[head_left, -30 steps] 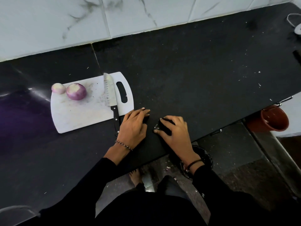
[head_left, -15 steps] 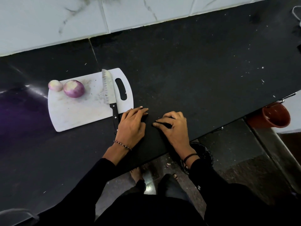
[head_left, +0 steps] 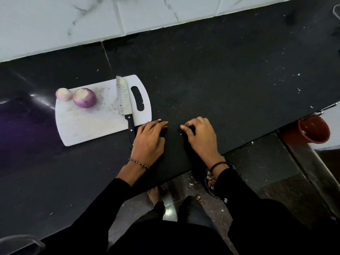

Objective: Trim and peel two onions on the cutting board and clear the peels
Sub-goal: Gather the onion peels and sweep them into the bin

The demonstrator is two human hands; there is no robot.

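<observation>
Black bench (head_left: 220, 74): our left hand (head_left: 149, 142) lay flat, grip empty; right hand (head_left: 200, 137) pinching scraps; peeled onions (head_left: 84, 98) on the board (head_left: 88, 126).

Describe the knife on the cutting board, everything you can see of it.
The knife has a broad, pale metal blade with a row of oval dimples along its edge side and a black handle with small rivets. It lies flat on the white cutting board, tip pointing toward the wall, just left of the board's handle slot. Bits of onion cling to the blade. The handle runs off the board's near edge onto the dark counter, its end hidden beside the left hand; whether they touch is unclear.
</observation>
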